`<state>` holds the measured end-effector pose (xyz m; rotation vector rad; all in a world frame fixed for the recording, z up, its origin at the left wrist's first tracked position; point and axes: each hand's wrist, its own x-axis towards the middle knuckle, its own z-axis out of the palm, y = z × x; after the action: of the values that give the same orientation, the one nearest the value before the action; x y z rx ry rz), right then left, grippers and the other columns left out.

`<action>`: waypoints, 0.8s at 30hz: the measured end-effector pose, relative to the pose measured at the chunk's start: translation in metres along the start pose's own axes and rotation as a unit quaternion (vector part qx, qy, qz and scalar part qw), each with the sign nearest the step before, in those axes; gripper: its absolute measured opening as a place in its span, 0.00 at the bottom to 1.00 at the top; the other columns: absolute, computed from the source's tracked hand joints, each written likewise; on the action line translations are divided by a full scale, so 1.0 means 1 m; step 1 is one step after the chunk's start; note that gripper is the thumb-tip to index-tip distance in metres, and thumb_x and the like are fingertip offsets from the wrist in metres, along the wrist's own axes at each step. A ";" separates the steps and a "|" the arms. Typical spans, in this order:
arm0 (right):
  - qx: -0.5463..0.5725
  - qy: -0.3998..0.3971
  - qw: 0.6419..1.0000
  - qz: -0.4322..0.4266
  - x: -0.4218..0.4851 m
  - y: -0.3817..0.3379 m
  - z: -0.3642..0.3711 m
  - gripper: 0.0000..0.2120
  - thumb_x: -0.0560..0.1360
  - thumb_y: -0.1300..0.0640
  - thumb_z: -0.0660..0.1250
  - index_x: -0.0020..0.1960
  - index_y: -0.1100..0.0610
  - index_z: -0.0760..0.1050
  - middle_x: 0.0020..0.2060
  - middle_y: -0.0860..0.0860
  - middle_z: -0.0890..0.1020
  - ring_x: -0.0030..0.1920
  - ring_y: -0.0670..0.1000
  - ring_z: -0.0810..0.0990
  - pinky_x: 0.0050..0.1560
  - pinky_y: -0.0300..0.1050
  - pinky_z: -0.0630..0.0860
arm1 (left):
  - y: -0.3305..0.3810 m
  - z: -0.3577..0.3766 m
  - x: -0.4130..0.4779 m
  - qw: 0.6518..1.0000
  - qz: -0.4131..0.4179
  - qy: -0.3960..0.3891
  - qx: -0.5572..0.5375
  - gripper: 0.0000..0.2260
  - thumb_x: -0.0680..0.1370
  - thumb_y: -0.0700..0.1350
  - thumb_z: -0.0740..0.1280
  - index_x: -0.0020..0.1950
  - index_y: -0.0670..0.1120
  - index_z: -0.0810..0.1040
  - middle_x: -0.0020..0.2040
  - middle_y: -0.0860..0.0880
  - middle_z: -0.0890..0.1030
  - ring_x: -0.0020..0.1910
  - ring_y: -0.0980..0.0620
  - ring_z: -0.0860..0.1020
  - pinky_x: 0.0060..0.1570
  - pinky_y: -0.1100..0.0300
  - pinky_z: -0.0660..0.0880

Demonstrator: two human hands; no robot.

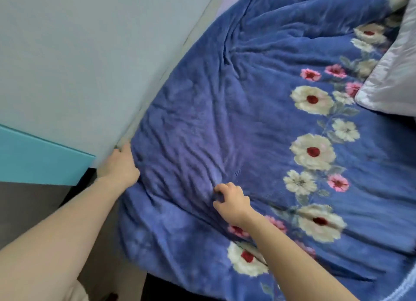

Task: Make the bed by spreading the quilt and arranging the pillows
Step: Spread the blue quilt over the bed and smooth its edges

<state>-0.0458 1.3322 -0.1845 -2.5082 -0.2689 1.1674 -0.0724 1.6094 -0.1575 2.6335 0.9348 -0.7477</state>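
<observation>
A blue fleece quilt [236,102] with a band of white and pink flowers lies wrinkled over the bed. My left hand [120,165] is at the quilt's corner beside the wall, its fingers hidden behind the fabric edge. My right hand [231,201] sits on top of the quilt near the front edge, fingers curled and pinching a fold of blue fabric. A pale lilac pillow [391,80] rests on the quilt at the right edge of the view.
A pale grey-blue wall [78,53] runs along the bed's left side, with a turquoise panel [33,156] lower down. Dark floor [33,201] shows at the bottom left beside the bed.
</observation>
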 end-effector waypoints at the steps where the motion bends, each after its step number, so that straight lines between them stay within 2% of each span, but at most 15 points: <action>1: 0.046 0.021 0.999 0.009 0.006 -0.001 -0.005 0.11 0.75 0.58 0.61 0.56 0.52 0.76 0.51 0.51 0.74 0.59 0.55 0.72 0.57 0.49 0.70 | 0.008 0.005 0.005 1.000 0.002 -0.011 -0.025 0.21 0.73 0.40 0.64 0.64 0.40 0.65 0.63 0.33 0.72 0.61 0.33 0.73 0.58 0.43 0.72; 3: 0.126 0.078 0.989 0.010 0.017 -0.004 -0.026 0.12 0.75 0.61 0.62 0.56 0.54 0.77 0.48 0.50 0.75 0.53 0.53 0.75 0.50 0.41 0.68 | 0.028 0.004 0.016 0.999 0.007 0.003 -0.053 0.24 0.73 0.43 0.65 0.68 0.42 0.64 0.66 0.36 0.70 0.63 0.35 0.70 0.60 0.44 0.71; 6: 0.116 0.104 0.988 0.006 0.036 -0.004 -0.064 0.13 0.75 0.61 0.62 0.58 0.57 0.77 0.48 0.50 0.74 0.47 0.50 0.73 0.46 0.38 0.65 | 0.065 -0.008 0.026 0.997 0.060 0.035 -0.047 0.25 0.75 0.44 0.64 0.71 0.43 0.63 0.69 0.40 0.67 0.67 0.39 0.66 0.61 0.47 0.67; 9: 0.084 0.120 0.989 0.007 0.062 -0.007 -0.105 0.14 0.75 0.58 0.63 0.60 0.56 0.75 0.54 0.52 0.77 0.52 0.52 0.75 0.49 0.41 0.67 | 0.099 -0.024 0.047 0.993 0.098 0.032 -0.061 0.24 0.76 0.45 0.63 0.71 0.44 0.63 0.71 0.43 0.64 0.68 0.42 0.64 0.61 0.48 0.67; 12: 0.073 0.132 0.988 0.014 0.098 -0.019 -0.151 0.17 0.76 0.57 0.61 0.64 0.56 0.73 0.61 0.52 0.76 0.59 0.53 0.75 0.52 0.43 0.70 | 0.127 -0.043 0.080 0.989 0.127 0.033 -0.072 0.23 0.77 0.45 0.61 0.71 0.44 0.63 0.72 0.45 0.63 0.69 0.44 0.62 0.59 0.49 0.69; 16: 0.051 0.163 0.985 0.018 0.164 -0.045 -0.216 0.19 0.77 0.55 0.61 0.67 0.56 0.70 0.64 0.52 0.73 0.58 0.54 0.74 0.51 0.45 0.73 | 0.162 -0.072 0.145 0.982 0.157 0.054 -0.089 0.24 0.78 0.46 0.59 0.73 0.45 0.59 0.75 0.45 0.58 0.71 0.45 0.58 0.64 0.50 0.66; 21: 0.034 0.219 0.975 0.013 0.260 -0.077 -0.297 0.23 0.78 0.55 0.59 0.72 0.56 0.63 0.67 0.51 0.70 0.65 0.54 0.70 0.56 0.47 0.71 | 0.217 -0.107 0.241 0.964 0.206 0.077 -0.149 0.25 0.80 0.51 0.59 0.75 0.46 0.58 0.73 0.46 0.63 0.71 0.45 0.61 0.68 0.51 0.63; 24: 0.033 0.254 0.966 0.020 0.308 -0.085 -0.332 0.24 0.79 0.55 0.58 0.74 0.55 0.62 0.69 0.51 0.69 0.67 0.54 0.69 0.55 0.46 0.68 | 0.254 -0.118 0.286 0.955 0.222 0.064 -0.188 0.26 0.79 0.54 0.60 0.75 0.48 0.60 0.72 0.45 0.66 0.70 0.45 0.64 0.67 0.51 0.64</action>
<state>0.4050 1.4282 -0.1687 -2.6532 -0.0404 0.4988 0.3255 1.6086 -0.1988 2.4295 0.4250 -0.2615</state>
